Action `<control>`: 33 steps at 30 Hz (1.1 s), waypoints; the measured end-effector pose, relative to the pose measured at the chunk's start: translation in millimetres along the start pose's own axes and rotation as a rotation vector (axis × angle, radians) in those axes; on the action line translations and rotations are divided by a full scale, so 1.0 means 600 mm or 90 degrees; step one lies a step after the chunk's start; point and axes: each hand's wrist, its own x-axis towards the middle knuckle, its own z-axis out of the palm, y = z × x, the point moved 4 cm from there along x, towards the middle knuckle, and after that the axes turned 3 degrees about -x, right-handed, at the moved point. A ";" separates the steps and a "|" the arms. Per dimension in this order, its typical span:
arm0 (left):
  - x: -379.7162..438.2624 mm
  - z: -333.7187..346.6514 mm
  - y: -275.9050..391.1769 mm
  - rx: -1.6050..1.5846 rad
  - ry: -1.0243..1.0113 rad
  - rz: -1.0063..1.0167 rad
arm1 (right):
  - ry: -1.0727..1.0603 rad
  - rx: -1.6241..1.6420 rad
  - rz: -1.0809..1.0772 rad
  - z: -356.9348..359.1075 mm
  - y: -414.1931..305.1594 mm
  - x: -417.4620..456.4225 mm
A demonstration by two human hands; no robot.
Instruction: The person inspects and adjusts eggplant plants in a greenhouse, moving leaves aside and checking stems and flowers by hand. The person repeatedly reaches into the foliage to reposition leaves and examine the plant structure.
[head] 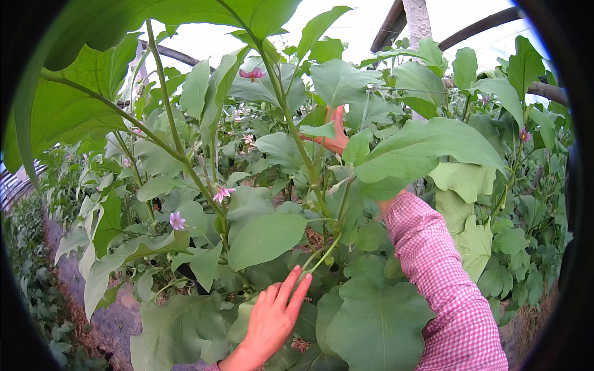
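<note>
An eggplant plant with broad green leaves and a forked green stem (306, 162) stands directly before me. My left hand (276, 317) is low in front of it, back upward, its fingertips at a pale green leaf stalk (327, 255) that passes between the fingers. The thumb is hidden. My right hand (338, 134) reaches behind the main stem, higher up among the leaves. Its fingers show apart, but leaves cover part of it, so whether it holds anything is unclear. A large leaf (380, 320) hangs between my left hand and my right sleeve (431, 241).
Pink-purple flowers (223, 194) hang on nearby branches. A broad leaf (427, 143) crosses above my right forearm. More eggplant plants (524, 222) crowd the right. Soil and a purplish ground sheet (116, 320) run along the left. A pale post (417, 21) and dark beams (482, 28) rise behind.
</note>
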 end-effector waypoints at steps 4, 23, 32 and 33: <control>-0.007 -0.001 0.014 0.043 -0.034 -0.034 | 0.114 0.015 -0.019 0.023 -0.052 0.019; -0.001 -0.023 0.094 0.109 -0.035 -0.147 | -0.233 0.524 0.043 -0.140 -0.106 -0.094; -0.008 -0.048 0.148 0.068 -0.066 -0.213 | 0.224 -0.098 -0.340 -0.148 -0.184 -0.097; -0.006 -0.052 0.160 0.079 -0.095 -0.231 | 0.234 -0.099 -0.328 -0.151 -0.189 -0.099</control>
